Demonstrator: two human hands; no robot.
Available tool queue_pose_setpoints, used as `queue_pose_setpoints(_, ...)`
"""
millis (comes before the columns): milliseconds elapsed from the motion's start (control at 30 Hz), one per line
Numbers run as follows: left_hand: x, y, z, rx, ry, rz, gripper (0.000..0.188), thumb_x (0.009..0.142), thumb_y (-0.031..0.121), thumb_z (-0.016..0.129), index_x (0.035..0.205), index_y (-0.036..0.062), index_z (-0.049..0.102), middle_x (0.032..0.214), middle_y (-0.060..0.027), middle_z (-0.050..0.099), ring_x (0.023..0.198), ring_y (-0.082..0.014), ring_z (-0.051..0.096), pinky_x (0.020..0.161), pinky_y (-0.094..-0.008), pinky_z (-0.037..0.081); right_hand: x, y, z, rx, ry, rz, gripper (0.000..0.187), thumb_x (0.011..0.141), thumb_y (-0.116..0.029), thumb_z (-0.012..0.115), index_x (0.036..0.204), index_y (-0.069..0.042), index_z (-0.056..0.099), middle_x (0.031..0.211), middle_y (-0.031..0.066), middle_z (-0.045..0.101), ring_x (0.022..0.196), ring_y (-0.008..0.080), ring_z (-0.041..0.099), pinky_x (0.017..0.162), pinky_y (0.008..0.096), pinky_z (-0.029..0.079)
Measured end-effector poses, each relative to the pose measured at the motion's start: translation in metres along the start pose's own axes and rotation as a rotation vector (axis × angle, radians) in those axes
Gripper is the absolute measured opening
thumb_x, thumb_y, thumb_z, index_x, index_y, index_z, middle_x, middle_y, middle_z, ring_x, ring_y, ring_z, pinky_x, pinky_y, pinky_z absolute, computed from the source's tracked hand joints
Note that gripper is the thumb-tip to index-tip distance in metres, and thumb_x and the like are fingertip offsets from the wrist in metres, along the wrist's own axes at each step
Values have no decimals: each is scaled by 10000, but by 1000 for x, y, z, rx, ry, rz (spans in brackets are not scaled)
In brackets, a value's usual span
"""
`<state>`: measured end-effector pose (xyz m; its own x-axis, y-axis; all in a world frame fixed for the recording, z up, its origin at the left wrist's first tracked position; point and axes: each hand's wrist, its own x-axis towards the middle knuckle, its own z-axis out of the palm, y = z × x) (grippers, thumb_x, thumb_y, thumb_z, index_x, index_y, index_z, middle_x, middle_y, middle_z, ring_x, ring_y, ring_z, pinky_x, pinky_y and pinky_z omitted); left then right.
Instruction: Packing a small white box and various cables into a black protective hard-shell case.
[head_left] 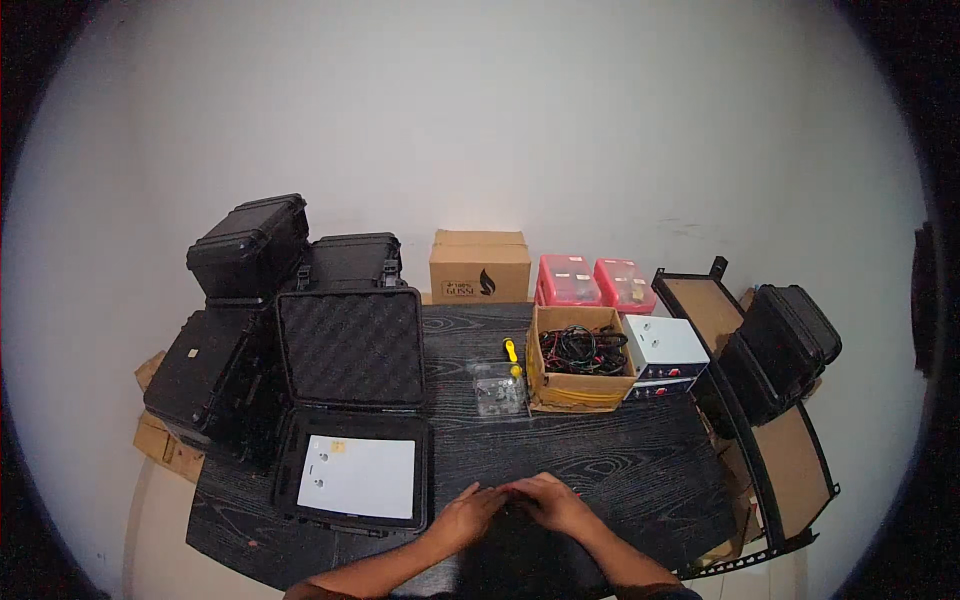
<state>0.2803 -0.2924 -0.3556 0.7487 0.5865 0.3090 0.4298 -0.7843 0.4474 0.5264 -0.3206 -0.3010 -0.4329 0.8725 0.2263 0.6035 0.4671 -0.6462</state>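
Note:
My left hand (pixel 472 515) and my right hand (pixel 552 503) meet at the near middle of the dark wood-grain table (pixel 590 455). Their fingers are bent and drawn together, with the fingertips touching or nearly so. What they hold, if anything, is hidden by the fingers. Left of my hands lies an open black hard case (pixel 352 400) with wavy foam in its lid. A flat white panel (pixel 357 478) with a small yellow label rests in its lower half. Beyond my hands are a clear plastic box of small parts (pixel 499 390) and a yellow tool (pixel 511 350).
Several black cases (pixel 215 370) are stacked at the left. Toward the back stand a closed cardboard box (pixel 480 267), red clear-lidded boxes (pixel 568 280), an open carton of cables (pixel 580 390) and white instrument boxes (pixel 665 345). A black-framed shelf (pixel 745 420) carrying another black case (pixel 780 350) borders the right side.

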Motion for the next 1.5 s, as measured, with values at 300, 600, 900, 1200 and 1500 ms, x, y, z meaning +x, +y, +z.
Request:
queue_pose_setpoints(300, 17, 19, -22, 124, 28, -48, 412, 973, 184, 609, 1374, 86, 593, 1153, -91, 627, 1172, -267, 603, 1193, -621, 301, 3, -4, -1, -166, 17, 34, 502, 853, -73, 727, 1345, -121, 644, 1195, 91, 710, 1110, 317, 646, 992, 425, 467)
queue_pose_setpoints(600, 20, 10, -12, 30, 110, -45, 467, 910, 199, 695, 1360, 117, 599, 1075, -125, 602, 1085, -356, 616, 1131, -565, 418, 0, -7, -2, -76, 60, 80, 544, 828, -106, 783, 1353, -126, 638, 1205, 90, 714, 1089, 317, 654, 993, 434, 473)
queue_pose_setpoints(900, 11, 24, -22, 33, 79, 15, 608, 879, 162, 691, 1457, 65, 526, 1199, -162, 624, 1085, -378, 623, 1035, -488, 513, -1, -3, 9, -148, 143, 113, 487, 825, -105, 797, 1291, -110, 655, 1158, 98, 715, 1082, 322, 653, 974, 432, 486)
queue_pose_setpoints(1200, 19, 22, -12, 43, 164, 30, 528, 883, 148, 688, 1392, 67, 574, 1217, -132, 639, 1038, -356, 638, 871, -449, 576, -1, 3, 1, -4, 20, 71, 525, 832, -93, 756, 1338, -142, 625, 1151, 96, 699, 1125, 319, 637, 1013, 459, 454)
queue_pose_setpoints(1500, 22, 22, -13, -163, 116, -67, 450, 932, 190, 687, 1346, 45, 582, 1214, -177, 632, 1098, -382, 641, 932, -473, 554, -1, 2, 6, 122, 45, 68, 575, 828, -92, 799, 1368, -129, 604, 1213, 102, 683, 1047, 268, 706, 903, 407, 547)
